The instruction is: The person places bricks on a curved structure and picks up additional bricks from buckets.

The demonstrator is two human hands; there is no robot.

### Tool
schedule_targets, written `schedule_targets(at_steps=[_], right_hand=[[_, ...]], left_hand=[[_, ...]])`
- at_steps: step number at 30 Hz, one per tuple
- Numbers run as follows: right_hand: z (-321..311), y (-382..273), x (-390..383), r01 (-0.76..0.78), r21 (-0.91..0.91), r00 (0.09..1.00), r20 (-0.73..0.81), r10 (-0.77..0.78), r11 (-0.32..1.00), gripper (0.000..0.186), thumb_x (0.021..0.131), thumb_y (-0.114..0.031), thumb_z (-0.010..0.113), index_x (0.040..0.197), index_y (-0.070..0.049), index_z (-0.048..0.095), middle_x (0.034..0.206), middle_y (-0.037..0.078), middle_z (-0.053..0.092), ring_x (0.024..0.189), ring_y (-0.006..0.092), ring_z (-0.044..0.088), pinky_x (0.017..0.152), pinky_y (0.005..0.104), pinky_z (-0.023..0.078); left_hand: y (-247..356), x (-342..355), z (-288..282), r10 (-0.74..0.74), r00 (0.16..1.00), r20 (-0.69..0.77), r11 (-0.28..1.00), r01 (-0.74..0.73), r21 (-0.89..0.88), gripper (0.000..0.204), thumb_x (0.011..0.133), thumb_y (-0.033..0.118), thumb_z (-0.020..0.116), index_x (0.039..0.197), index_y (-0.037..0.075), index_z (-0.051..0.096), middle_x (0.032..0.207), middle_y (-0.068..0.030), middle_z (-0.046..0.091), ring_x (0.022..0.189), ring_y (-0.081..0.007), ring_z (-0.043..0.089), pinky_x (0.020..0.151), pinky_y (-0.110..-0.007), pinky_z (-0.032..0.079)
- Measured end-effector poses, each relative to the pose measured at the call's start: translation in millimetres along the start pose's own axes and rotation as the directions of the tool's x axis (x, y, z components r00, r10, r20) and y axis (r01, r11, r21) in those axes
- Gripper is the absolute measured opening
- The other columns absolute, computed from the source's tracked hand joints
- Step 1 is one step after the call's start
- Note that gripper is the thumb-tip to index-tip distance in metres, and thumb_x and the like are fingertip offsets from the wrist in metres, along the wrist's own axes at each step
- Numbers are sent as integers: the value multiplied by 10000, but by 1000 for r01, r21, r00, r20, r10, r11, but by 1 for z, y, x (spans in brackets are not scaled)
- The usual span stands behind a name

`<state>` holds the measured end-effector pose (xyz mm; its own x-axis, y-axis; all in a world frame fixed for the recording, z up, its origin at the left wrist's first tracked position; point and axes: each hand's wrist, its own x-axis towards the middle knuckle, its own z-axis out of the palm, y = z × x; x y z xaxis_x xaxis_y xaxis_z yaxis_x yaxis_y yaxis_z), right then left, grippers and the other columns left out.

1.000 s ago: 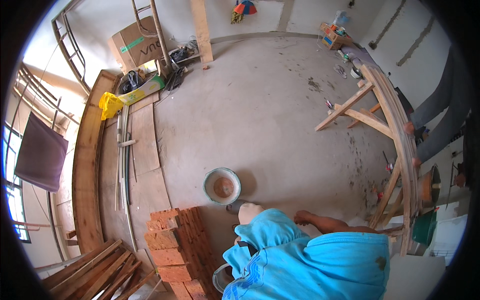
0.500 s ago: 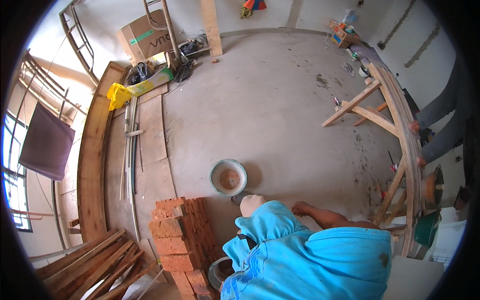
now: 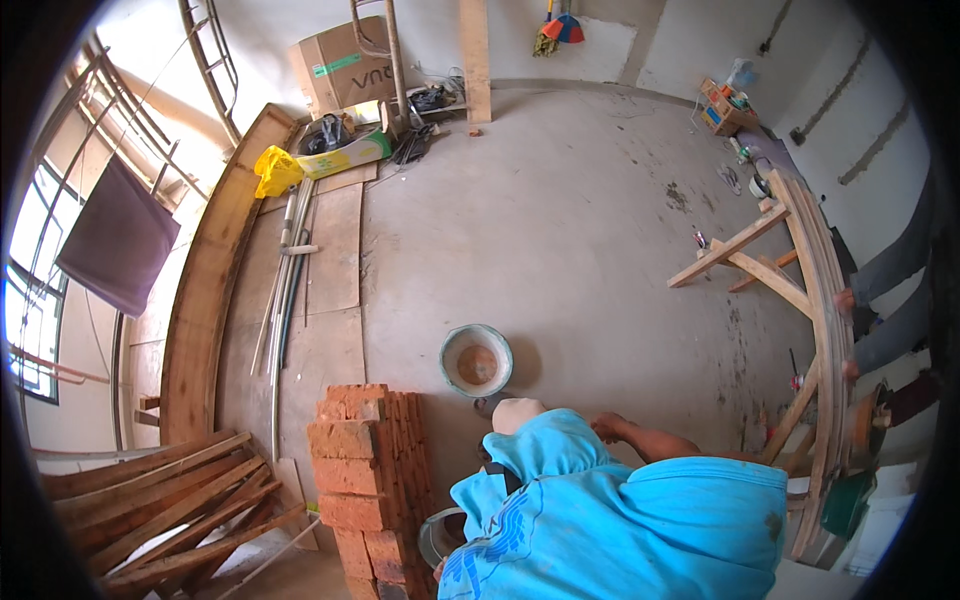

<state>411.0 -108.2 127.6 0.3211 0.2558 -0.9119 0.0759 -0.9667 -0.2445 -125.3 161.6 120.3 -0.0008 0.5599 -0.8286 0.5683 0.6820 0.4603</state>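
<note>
My blue shirt (image 3: 650,510) fills the lower middle. From its right sleeve my right hand (image 3: 606,427) reaches out over the floor, its fingers dark and partly hidden; I see nothing in it. Only a sliver of my left hand (image 3: 438,570) shows at the shirt's left edge, close to a bucket (image 3: 434,540) that the shirt half covers. Left of that bucket rises a stack of red bricks (image 3: 350,475). Ahead of my shoe (image 3: 490,403) stands a round basin (image 3: 505,350) with a brownish bottom.
A wooden trestle with planks (image 3: 815,260) stands at right; another person's legs (image 3: 895,265) show on it. Loose boards (image 3: 180,500) lie lower left. Pipes (image 3: 287,270) lie beside a long board (image 3: 215,290). A cardboard box (image 3: 345,65) and yellow bag (image 3: 277,172) are at the back.
The view has shifted, so the basin and trestle appear farther right. A dark red sleeve now shows beside a bucket at the far right. My right hand stays near the shirt.
</note>
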Motion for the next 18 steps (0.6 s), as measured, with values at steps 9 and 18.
schedule_targets(at_steps=[9,18], right_hand=[[-5,26,24,206,-160,978,24,-205,965,364,955,-345,606,1141,-61,735,1088,206,740,931,352,686,848,462,517],[-56,-20,26,274,-452,961,114,-250,849,308,929,-285,570,1002,-37,736,915,171,743,747,290,706,686,432,558]], left_hand=[[-29,-25,4,227,972,-65,973,-224,48,297,970,268,568,865,-3,630,660,-82,574,568,-198,580,510,-341,490],[-19,-74,33,-62,990,-127,901,0,-434,222,928,233,625,916,11,638,644,-47,521,525,-176,510,509,-327,483]])
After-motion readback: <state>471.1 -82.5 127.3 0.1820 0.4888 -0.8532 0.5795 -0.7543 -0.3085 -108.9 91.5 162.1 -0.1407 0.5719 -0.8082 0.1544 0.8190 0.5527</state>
